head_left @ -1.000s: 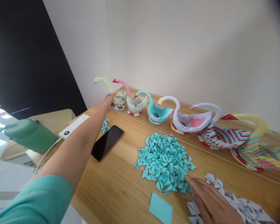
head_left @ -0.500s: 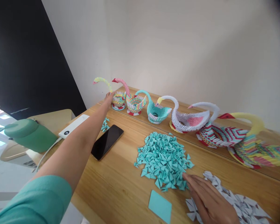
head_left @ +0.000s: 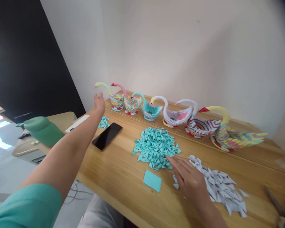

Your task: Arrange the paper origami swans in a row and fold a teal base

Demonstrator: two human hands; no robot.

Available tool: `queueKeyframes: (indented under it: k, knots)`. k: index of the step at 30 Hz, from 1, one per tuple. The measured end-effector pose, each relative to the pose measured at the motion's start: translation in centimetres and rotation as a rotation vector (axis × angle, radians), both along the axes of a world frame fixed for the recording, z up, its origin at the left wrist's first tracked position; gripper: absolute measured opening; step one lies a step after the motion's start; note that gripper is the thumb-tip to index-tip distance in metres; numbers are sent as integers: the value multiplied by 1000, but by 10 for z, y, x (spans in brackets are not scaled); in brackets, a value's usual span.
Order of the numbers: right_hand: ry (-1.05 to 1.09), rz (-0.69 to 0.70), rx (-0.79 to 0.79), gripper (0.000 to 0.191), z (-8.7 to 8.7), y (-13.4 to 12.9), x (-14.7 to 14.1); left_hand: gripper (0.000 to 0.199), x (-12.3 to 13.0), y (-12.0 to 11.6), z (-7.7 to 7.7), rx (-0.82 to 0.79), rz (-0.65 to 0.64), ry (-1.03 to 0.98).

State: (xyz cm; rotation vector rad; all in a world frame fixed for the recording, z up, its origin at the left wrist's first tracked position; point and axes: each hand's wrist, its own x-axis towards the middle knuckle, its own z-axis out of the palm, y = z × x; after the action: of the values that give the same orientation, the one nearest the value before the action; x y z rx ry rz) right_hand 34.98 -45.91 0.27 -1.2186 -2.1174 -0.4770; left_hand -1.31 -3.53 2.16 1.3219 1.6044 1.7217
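Note:
My left arm reaches to the far left, where my left hand [head_left: 99, 100] is raised with fingers apart beside the leftmost paper swan [head_left: 116, 100], which has a yellow neck. That hand appears empty and just clear of the swan. My right hand [head_left: 188, 177] lies low with fingers stretched out, between a heap of folded turquoise paper pieces [head_left: 154, 145] and a heap of folded white paper pieces [head_left: 220, 186]. Its fingertips are at the turquoise heap's edge. A flat turquoise paper sheet [head_left: 152, 180] lies in front of the turquoise heap.
More paper swans, such as a turquoise one [head_left: 150, 110] and a yellow-necked one [head_left: 230, 137], line the back of the wooden table [head_left: 123, 177]. A phone [head_left: 107, 136], a small turquoise pile [head_left: 104, 122], a white device [head_left: 78, 123] and a green bottle [head_left: 46, 131] are leftward. Scissors [head_left: 276, 202] sit at the right edge.
My left hand has moved left, away from the leftmost swan's body, and its fingers now show apart. The view has shifted, bringing the scissors into sight. My right hand stays by the heaps.

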Motion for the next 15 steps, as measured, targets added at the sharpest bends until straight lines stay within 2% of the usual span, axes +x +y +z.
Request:
queueKeyframes:
  k: [4, 6, 9, 11, 15]
  knots:
    - [9, 14, 14, 41, 1, 0, -4, 49, 16, -36, 15, 50, 45, 9]
    - [5, 2, 11, 39, 2, 0, -5, 42, 29, -54, 20, 90, -8, 60]
    - [-3, -18, 12, 37, 3, 0, -7, 36, 49, -75, 24, 98, -167, 190]
    - [2, -19, 13, 38, 5, 0, -7, 33, 58, -83, 26, 61, -245, 220]
    - [9, -11, 27, 37, 5, 1, -7, 34, 62, -84, 26, -21, -221, 149]
